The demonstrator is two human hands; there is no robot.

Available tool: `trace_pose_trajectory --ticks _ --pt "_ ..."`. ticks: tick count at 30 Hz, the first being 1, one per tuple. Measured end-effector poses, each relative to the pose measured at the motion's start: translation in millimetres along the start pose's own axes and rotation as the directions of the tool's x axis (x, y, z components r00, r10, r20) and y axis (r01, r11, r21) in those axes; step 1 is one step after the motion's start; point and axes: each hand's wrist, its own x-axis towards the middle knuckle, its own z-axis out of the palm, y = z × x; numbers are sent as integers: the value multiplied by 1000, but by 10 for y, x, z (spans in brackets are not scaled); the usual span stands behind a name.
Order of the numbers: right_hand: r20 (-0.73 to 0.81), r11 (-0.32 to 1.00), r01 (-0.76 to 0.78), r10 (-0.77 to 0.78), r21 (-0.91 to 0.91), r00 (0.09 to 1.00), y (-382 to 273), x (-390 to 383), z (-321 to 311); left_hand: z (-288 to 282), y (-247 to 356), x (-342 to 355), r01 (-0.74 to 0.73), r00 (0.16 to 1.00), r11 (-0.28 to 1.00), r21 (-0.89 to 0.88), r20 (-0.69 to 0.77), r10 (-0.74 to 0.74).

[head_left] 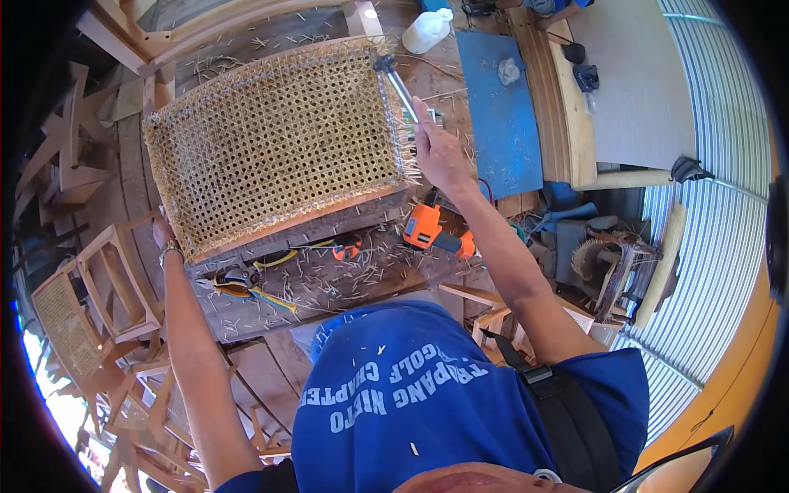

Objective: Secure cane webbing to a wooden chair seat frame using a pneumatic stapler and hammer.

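I see an openwork cane panel point(271, 148), ragged-edged. Right hand point(444, 154) encloses a hammer point(400, 88); left hand point(164, 232), grip I cannot tell. Pliers point(235, 289) lie near.

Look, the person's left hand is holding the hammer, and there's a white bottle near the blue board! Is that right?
Not quite: the head view shows the hammer in the right hand. The left hand is by the left edge of the woven panel. The white bottle is near the blue board, as you said.
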Motion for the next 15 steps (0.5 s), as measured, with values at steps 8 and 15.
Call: trace_pose_trajectory --ticks 8,15 --pt "60 1000 -4 5 -20 998 -43 -82 -7 -60 -280 143 23 998 991 -134 -49 -29" --pt "-8 997 -28 29 67 1000 -212 -192 -105 -293 168 -235 -50 997 986 157 -47 58"
